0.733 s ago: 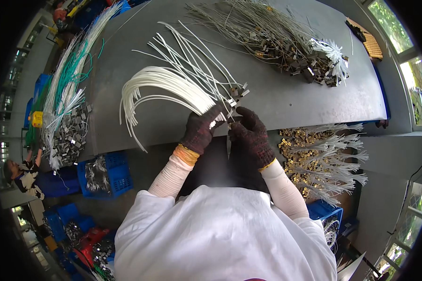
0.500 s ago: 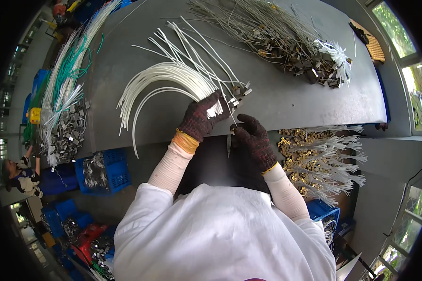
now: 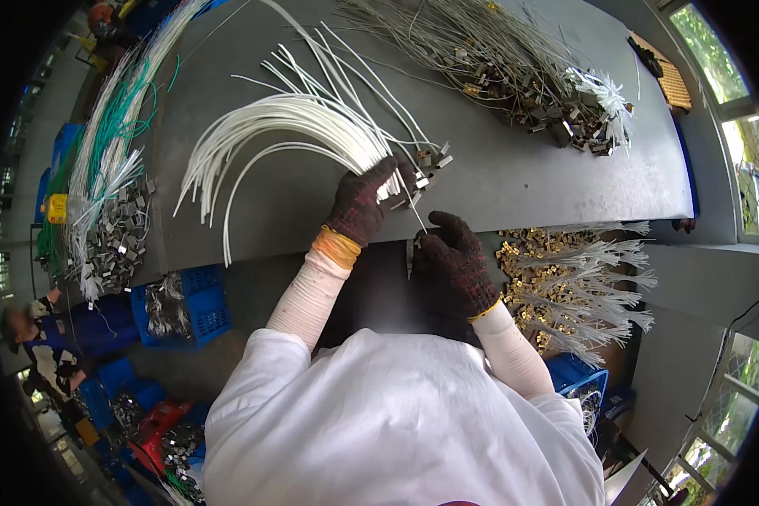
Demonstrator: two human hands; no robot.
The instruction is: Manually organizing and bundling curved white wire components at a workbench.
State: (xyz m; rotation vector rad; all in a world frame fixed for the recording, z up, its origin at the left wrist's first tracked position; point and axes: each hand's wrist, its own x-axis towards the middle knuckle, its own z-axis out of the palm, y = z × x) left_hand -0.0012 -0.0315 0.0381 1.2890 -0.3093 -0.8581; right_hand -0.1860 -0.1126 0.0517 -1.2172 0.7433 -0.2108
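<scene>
My left hand (image 3: 358, 202), in a dark maroon knit glove, is closed around a bundle of white cables (image 3: 287, 122) over the table's near edge. The bundle fans out and curves away to the left. A few metal clips (image 3: 434, 160) lie just beyond those fingers. My right hand (image 3: 458, 263), gloved alike, is closed at the end of a single thin cable (image 3: 417, 209) that slants down from the bundle. Its fingertips hide the cable's end. A narrow greyish strip (image 3: 410, 257) shows below them; its kind is unclear.
On the grey table (image 3: 514, 190), wires with metal clips (image 3: 557, 110) are heaped at the far right. White and green wires (image 3: 114, 152) hang over the left edge. Brass-ended bundles (image 3: 565, 287) lie to my right. A blue crate (image 3: 202, 308) and another person (image 3: 51, 329) are at lower left.
The white bundle has swung left and spread, and one long cable now sweeps up toward the far edge. Both hands have barely moved. The person at lower left has shifted.
</scene>
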